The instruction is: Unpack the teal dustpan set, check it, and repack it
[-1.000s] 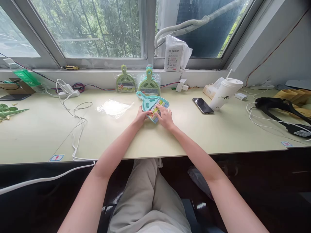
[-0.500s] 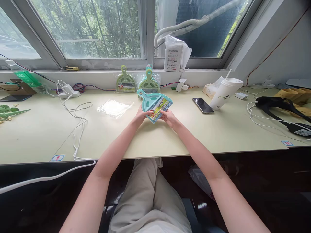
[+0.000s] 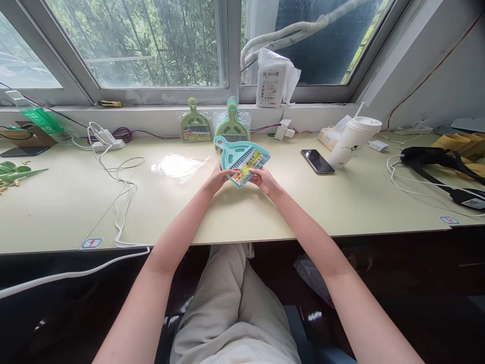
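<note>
A teal dustpan and brush set (image 3: 243,157) with a yellow-green label is held above the table, tilted, its handle pointing up and to the left. My left hand (image 3: 220,177) grips its lower left side, the thumb over the label. At its lower right edge my right hand (image 3: 264,180) pinches it between thumb and fingers. Behind it, a green dustpan set in clear wrap (image 3: 196,124) leans on the window ledge, and beside that stands a stack of wrapped sets (image 3: 232,121). A crumpled clear plastic bag (image 3: 178,166) lies left of my hands.
On the table (image 3: 242,222), a phone (image 3: 317,162), a white cup with a straw (image 3: 354,141) and a black strap-like object (image 3: 435,162) are to the right. White cables (image 3: 127,187) and a green-labelled bottle (image 3: 43,119) are to the left. A wrapped packet (image 3: 273,81) sits on the ledge.
The view has shifted slightly. Both hands still hold the teal set in nearly the same pose, with no other clear movement.
</note>
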{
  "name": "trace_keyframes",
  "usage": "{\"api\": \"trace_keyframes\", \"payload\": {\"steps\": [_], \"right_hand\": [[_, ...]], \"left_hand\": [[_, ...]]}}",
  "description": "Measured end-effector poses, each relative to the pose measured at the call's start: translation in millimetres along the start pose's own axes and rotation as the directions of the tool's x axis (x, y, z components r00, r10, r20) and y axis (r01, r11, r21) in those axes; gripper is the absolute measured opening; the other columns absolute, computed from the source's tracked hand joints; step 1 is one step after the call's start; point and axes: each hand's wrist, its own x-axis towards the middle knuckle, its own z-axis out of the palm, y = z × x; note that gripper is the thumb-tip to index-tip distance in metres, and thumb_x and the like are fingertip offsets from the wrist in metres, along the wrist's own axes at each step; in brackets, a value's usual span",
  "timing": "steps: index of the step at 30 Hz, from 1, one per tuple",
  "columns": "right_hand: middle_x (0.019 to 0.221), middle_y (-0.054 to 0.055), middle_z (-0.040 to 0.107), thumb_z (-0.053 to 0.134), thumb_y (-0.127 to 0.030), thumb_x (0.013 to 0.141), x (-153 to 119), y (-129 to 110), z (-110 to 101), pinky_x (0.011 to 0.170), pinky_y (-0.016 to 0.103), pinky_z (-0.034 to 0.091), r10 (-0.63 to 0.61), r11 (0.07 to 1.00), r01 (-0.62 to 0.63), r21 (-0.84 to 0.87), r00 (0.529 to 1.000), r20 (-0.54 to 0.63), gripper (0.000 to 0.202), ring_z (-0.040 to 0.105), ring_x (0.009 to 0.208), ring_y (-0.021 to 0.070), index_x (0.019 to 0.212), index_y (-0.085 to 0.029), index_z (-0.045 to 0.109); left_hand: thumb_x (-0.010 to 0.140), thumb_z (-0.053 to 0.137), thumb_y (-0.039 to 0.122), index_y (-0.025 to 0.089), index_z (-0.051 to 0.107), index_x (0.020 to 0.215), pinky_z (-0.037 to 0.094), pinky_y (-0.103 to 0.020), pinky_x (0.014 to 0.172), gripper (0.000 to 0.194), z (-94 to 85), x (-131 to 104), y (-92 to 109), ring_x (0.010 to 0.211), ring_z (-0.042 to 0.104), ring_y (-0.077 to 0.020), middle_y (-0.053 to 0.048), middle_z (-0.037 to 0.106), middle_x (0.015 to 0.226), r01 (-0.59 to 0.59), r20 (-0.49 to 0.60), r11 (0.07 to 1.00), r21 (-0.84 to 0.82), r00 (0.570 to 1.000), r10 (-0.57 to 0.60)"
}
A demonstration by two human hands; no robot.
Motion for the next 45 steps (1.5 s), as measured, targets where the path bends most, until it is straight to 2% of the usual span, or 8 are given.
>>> {"api": "trace_keyframes", "payload": {"steps": [20, 25, 30, 32, 35, 38, 41, 45], "right_hand": [[0.094, 0.005, 0.077, 0.057, -0.011, 0.088, -1, 1, 0, 0.093, 0.037, 0.06, -0.045, 0.997, 0.044, -0.065, 0.999, -0.006, 0.01, 0.074, 0.088, 0.0183, 0.093, -0.017, 0.063], [0.092, 0.005, 0.076, 0.059, -0.011, 0.087, 1, 3, -2, 0.093, 0.037, 0.06, -0.056, 0.997, 0.055, -0.055, 0.998, -0.027, 0.009, 0.074, 0.084, 0.0176, 0.092, -0.017, 0.063], [0.09, 0.004, 0.076, 0.058, -0.009, 0.086, -1, 3, -2, 0.092, 0.038, 0.06, -0.069, 0.997, 0.068, -0.039, 0.997, -0.029, 0.011, 0.073, 0.08, 0.0164, 0.092, -0.016, 0.064], [0.088, 0.004, 0.076, 0.058, -0.008, 0.086, -1, 3, -2, 0.091, 0.038, 0.06, -0.066, 0.997, 0.064, -0.042, 0.997, -0.037, 0.011, 0.073, 0.078, 0.0161, 0.092, -0.016, 0.064], [0.088, 0.004, 0.077, 0.058, -0.008, 0.086, 1, 5, -3, 0.091, 0.038, 0.06, -0.064, 0.997, 0.061, -0.05, 0.996, -0.056, 0.011, 0.074, 0.079, 0.0164, 0.091, -0.016, 0.064], [0.089, 0.005, 0.077, 0.06, -0.009, 0.085, 4, 7, -6, 0.091, 0.038, 0.061, -0.073, 0.996, 0.07, -0.05, 0.996, -0.055, 0.01, 0.074, 0.081, 0.0172, 0.091, -0.016, 0.064], [0.088, 0.005, 0.077, 0.06, -0.01, 0.085, 6, 8, -8, 0.091, 0.038, 0.061, -0.081, 0.995, 0.078, -0.054, 0.996, -0.048, 0.01, 0.074, 0.081, 0.0172, 0.091, -0.017, 0.064], [0.088, 0.005, 0.077, 0.062, -0.009, 0.084, 7, 10, -9, 0.091, 0.038, 0.061, -0.07, 0.996, 0.066, -0.067, 0.996, -0.056, 0.01, 0.074, 0.079, 0.0169, 0.091, -0.017, 0.064]], "left_hand": [[0.063, 0.078, 0.019, 0.02, 0.052, 0.124, 0.051, -0.044, 0.098, 0.066, 0.9, 0, 2, 0.11, 0.065, -0.028, -0.008, 0.068, 0.114, 0.019, -0.005, 1.0, -0.019, 1.0, -0.02], [0.074, 0.073, 0.038, 0.02, 0.056, 0.122, 0.054, -0.041, 0.091, 0.054, -9.5, 7, 2, 0.106, 0.066, -0.0265, -0.009, 0.068, 0.114, 0.065, 0.007, 0.998, 0.016, 0.998, -0.065], [0.093, 0.037, 0.032, 0.015, 0.058, 0.118, 0.052, -0.041, 0.091, 0.037, -41.6, 19, 7, 0.101, 0.065, -0.0222, -0.014, 0.065, 0.117, 0.047, -0.376, 0.972, 0.23, 0.926, 0.044], [0.089, 0.038, 0.02, 0.016, 0.056, 0.121, 0.047, -0.041, 0.1, 0.038, -57.6, 18, 9, 0.11, 0.061, -0.0217, -0.013, 0.062, 0.123, 0.075, -0.513, 0.871, 0.485, 0.831, 0.214], [0.08, 0.05, 0.015, 0.017, 0.056, 0.126, 0.037, -0.045, 0.109, 0.046, -76.2, 12, 10, 0.133, 0.043, -0.0286, -0.014, 0.052, 0.138, 0.292, -0.543, 0.539, 0.79, 0.743, 0.393], [0.076, 0.055, 0.012, 0.02, 0.063, 0.12, 0.036, -0.05, 0.107, 0.046, -83.1, 9, 6, 0.13, 0.044, -0.0341, -0.014, 0.058, 0.132, 0.395, -0.495, 0.343, 0.852, 0.822, 0.282], [0.075, 0.05, 0.005, 0.023, 0.073, 0.093, 0.035, -0.049, 0.107, 0.034, -79.0, 9, 1, 0.113, 0.057, -0.0314, -0.011, 0.069, 0.108, 0.262, -0.326, 0.28, 0.924, 0.921, 0.213], [0.074, 0.044, 0.001, 0.023, 0.07, 0.069, 0.02, -0.05, 0.116, 0.034, -66.2, 8, 3, 0.107, 0.059, -0.0271, -0.008, 0.071, 0.09, 0.113, -0.18, 0.198, 0.974, 0.914, 0.364]]}}
